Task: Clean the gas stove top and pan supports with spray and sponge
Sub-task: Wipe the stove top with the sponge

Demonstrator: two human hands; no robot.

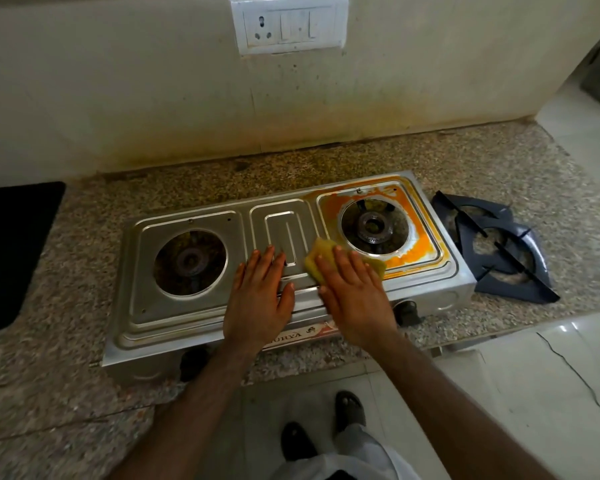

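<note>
So your right hand (352,292) presses flat on the sponge (321,252), left hand (258,296) flat, steadying the stove (187,323). Scrub toward the orange residue (413,251) just past your fingertips.

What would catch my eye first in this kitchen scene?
Probably the bright orange stain ringing the right burner of the steel stove. Next, the right hand pressing a yellow sponge flat beside it, the left hand bracing. Dark pan supports lie stacked on the counter to the stove's right.
</note>
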